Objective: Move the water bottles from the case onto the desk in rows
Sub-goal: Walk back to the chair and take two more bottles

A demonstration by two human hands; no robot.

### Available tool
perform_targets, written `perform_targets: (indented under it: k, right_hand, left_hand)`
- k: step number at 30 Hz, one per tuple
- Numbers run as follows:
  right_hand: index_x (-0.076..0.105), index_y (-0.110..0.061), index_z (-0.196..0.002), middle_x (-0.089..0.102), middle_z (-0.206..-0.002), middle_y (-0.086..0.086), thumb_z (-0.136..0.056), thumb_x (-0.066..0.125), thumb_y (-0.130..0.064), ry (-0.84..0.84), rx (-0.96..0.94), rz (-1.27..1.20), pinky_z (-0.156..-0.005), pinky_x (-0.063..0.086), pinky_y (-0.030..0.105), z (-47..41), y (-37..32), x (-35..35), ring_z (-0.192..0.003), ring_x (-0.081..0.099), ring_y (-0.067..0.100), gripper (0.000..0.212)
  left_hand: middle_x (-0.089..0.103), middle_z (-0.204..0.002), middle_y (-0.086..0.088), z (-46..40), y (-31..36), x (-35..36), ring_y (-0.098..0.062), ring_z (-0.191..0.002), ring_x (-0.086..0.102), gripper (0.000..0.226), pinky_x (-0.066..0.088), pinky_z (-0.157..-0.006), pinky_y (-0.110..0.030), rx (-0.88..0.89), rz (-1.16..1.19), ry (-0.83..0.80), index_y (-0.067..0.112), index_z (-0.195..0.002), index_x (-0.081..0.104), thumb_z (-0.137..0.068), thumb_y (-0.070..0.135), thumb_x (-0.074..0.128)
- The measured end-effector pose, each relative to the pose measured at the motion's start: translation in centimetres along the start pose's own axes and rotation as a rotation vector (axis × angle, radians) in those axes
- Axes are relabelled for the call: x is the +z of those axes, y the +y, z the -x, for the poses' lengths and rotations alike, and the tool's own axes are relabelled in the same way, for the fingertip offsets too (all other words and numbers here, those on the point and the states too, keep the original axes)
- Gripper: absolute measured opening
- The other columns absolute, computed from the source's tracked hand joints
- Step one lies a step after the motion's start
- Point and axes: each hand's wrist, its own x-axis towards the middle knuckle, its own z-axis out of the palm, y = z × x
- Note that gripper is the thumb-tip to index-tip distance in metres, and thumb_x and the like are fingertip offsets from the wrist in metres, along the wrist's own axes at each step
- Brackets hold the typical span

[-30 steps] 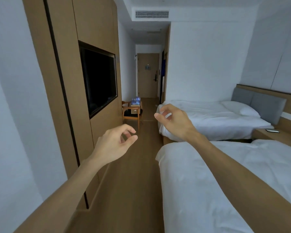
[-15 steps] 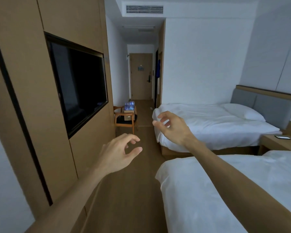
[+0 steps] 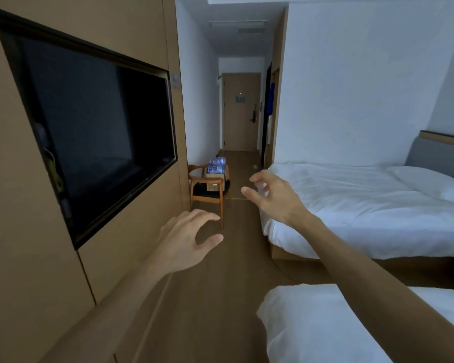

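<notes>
Both hands empty: left hand [image 3: 180,242] and right hand [image 3: 274,197] loosely curled, released. Bottles [image 3: 216,165] in case [image 3: 215,179] on chair [image 3: 207,191], 12 o'clock, well apart. Risk: case tipping off chair during extraction.

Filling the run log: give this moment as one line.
phase: approach | left hand: empty | right hand: empty | case of water bottles: on chair, untouched | desk: not visible
</notes>
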Motion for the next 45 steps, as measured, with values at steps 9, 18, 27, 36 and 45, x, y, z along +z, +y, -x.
perform_targets:
  k: [9,18,27,36,45]
  right_hand:
    - [0.054,-0.031,-0.121,0.059,-0.116,-0.009,-0.088,0.054,-0.062,-0.064,-0.02,-0.005,-0.09,0.052,0.04,-14.8,8.2,8.2,-0.103,0.055,0.009,0.045]
    - [0.053,-0.032,-0.12,0.058,-0.115,-0.011,-0.087,0.053,-0.066,-0.028,0.027,0.023,-0.086,0.051,0.035,-32.4,15.4,16.4,-0.1,0.054,0.006,0.047]
    - [0.053,-0.03,-0.123,0.058,-0.121,-0.009,-0.088,0.052,-0.065,-0.035,0.112,0.041,-0.081,0.05,0.028,-45.4,25.5,22.5,-0.098,0.055,0.005,0.049]
    - [0.051,-0.032,-0.124,0.057,-0.125,-0.009,-0.086,0.051,-0.068,-0.06,0.109,0.01,-0.088,0.054,0.036,-60.1,38.9,27.5,-0.104,0.055,0.007,0.053]
    - [0.051,-0.032,-0.124,0.058,-0.122,-0.009,-0.087,0.05,-0.068,-0.139,0.126,-0.048,-0.09,0.055,0.039,-74.3,49.9,30.7,-0.105,0.057,0.009,0.052]
  left_hand:
    - [0.044,-0.132,0.029,-12.6,-10.8,7.4,0.005,-0.12,0.042,0.05,0.037,-0.095,-0.03,-0.06,0.003,-0.017,0.044,-0.131,0.045,-0.088,0.07,0.039]
    - [0.044,-0.13,0.03,-29.2,-24.3,12.8,0.01,-0.114,0.038,0.046,0.039,-0.091,-0.029,-0.059,0.054,-0.009,0.045,-0.127,0.045,-0.088,0.068,0.042]
    - [0.044,-0.126,0.032,-43.8,-33.3,20.4,0.006,-0.115,0.044,0.047,0.046,-0.092,-0.034,-0.037,0.094,-0.091,0.046,-0.126,0.044,-0.086,0.071,0.039]
    - [0.044,-0.13,0.03,-59.8,-39.4,30.2,0.003,-0.117,0.045,0.051,0.047,-0.094,-0.04,-0.063,0.101,-0.128,0.049,-0.125,0.043,-0.082,0.075,0.034]
    - [0.046,-0.124,0.032,-74.4,-45.0,38.1,0.007,-0.114,0.046,0.051,0.049,-0.09,-0.034,-0.156,0.152,-0.129,0.048,-0.123,0.046,-0.081,0.076,0.036]
